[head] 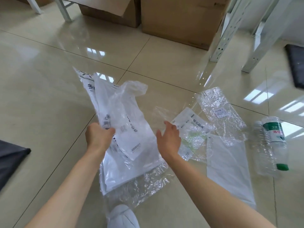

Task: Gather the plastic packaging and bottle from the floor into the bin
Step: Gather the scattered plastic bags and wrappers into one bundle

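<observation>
My left hand [98,134] grips a bundle of white and clear plastic bags [125,129], lifted off the tiled floor. My right hand [169,139] hovers open just right of the bundle, above a small printed bag [192,127]. More packaging lies flat to the right: a crinkled clear bag with a label [218,111] and a frosted white bag [227,165]. An empty clear bottle with a green label and green cap [274,142] lies at the far right, beside another crushed clear bottle [261,145].
Cardboard boxes [181,18] stand at the back. White metal shelf legs [230,30] rise at the back right. A dark bag edge [11,162] shows at the left, a dark object [296,66] at the right. My white shoe [123,218] is at the bottom.
</observation>
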`<state>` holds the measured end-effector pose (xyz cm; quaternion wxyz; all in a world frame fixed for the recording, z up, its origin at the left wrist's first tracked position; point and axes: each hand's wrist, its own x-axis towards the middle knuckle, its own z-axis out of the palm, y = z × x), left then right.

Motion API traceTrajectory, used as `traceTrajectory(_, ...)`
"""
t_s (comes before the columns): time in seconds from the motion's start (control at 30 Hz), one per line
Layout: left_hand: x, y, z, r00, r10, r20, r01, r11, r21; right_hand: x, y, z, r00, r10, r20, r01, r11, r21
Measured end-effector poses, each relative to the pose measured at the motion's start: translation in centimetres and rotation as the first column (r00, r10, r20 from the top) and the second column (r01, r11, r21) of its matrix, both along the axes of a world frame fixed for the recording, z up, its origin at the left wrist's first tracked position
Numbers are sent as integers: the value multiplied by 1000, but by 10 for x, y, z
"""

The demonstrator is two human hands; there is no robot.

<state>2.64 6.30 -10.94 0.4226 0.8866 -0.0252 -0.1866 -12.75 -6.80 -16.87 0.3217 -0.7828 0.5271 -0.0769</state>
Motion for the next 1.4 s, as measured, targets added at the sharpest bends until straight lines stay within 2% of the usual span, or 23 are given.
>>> traceTrajectory(0.07,2,1,-4,1000,-8,1,8,1000,-16,-22,-21,-18,965,-76,-250,78,997,-4)
traceTrajectory(0.17,3,3,-5,999,-39,-11,38,998,-44,-42,-38,-38,922,-38,-385,50,999,22)
traceTrajectory(0.3,5,4,-3,999,-53,-6,53,996,-77,-49,-48,-49,893,-26,-450,-55,984,-167)
traceTrajectory(0.43,4,3,7,999,-42,17,43,995,-94,-50,-62,-47,913,7,-409,-96,975,-198)
traceTrajectory(0.5,2,2,12,999,-34,25,36,994,-103,-51,-69,-41,938,-51,-343,-37,968,-247)
traceTrajectory(0.6,3,4,13,999,-34,12,35,993,-116,-45,-76,-22,961,-237,-140,186,933,-308)
traceTrajectory(0.67,6,7,12,999,-36,-22,33,992,-123,-39,-77,-11,955,-294,46,296,915,-274)
traceTrajectory(0.73,7,9,13,998,-29,-50,23,991,-129,-30,-73,1,914,-275,297,326,935,-139)
traceTrajectory(0.8,4,9,12,995,-26,-97,12,990,-139,-18,-62,13,844,-176,507,200,980,6)
traceTrajectory(0.87,1,7,15,989,-38,-145,11,983,-181,0,-41,24,814,56,579,-31,998,-53)
traceTrajectory(0.93,-5,3,23,983,-50,-179,11,977,-211,19,-17,28,780,315,540,-232,948,-218)
traceTrajectory(1.0,-9,1,30,974,-44,-223,0,981,-193,34,6,27,767,492,411,-397,868,-298)
traceTrajectory(1.07,-14,1,34,943,-75,-324,-21,959,-284,40,26,31,783,493,380,-479,867,-136)
traceTrajectory(1.13,-18,6,35,940,-105,-324,2,952,-305,42,38,41,811,369,454,-471,872,132)
traceTrajectory(1.17,-19,8,33,939,-106,-328,1,952,-307,42,43,45,811,338,478,-474,858,197)
traceTrajectory(1.3,-11,12,33,871,-161,-465,-46,914,-403,41,46,42,792,404,458,-535,820,203)
traceTrajectory(1.4,-10,11,32,886,-203,-417,60,942,-329,42,44,36,794,403,455,-544,805,237)
